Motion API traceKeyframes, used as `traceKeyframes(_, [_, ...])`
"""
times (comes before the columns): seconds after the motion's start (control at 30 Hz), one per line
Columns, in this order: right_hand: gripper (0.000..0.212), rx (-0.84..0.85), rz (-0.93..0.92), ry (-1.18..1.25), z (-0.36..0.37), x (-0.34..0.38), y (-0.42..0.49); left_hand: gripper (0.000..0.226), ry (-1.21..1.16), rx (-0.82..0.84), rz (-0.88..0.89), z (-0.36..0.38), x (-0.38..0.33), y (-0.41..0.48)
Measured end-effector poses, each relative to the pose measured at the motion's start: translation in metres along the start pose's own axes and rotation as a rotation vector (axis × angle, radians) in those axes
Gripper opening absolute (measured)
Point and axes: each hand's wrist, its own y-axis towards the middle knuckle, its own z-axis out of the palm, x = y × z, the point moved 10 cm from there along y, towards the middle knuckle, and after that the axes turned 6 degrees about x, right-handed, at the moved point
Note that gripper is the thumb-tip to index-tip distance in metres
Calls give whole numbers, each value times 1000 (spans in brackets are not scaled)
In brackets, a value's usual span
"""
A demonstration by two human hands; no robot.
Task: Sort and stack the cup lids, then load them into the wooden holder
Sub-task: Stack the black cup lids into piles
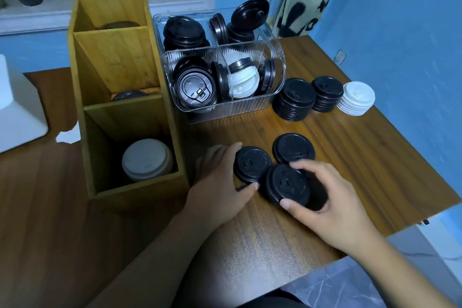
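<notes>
The black lids are probably thin, light plastic, a little springy and smooth, so I judge the rim to be the best place to take hold, with fingers on opposite edges. 3 black lids lie flat on the bench near its front edge. The right hand [322,197] has its fingers curved around the nearest lid [287,186], thumb at the near rim, and holds it. The left hand [220,182] holds the rim of the second lid [252,164] between thumb and fingertips. The third lid [293,148] lies free, just behind. Each is round and matte with a small sip tab (details are dim). The wooden holder [105,62] stands to the left, a white lid [145,159] in its front compartment.
</notes>
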Motion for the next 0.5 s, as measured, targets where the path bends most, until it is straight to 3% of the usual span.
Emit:
traceKeyframes(0.13, [57,-9,-48,1,6,11,31,87,-32,5,-8,1,3,1])
traceKeyframes(0.5, [61,187,28,-154,48,8,64,91,-48,15,-14,7,13,4])
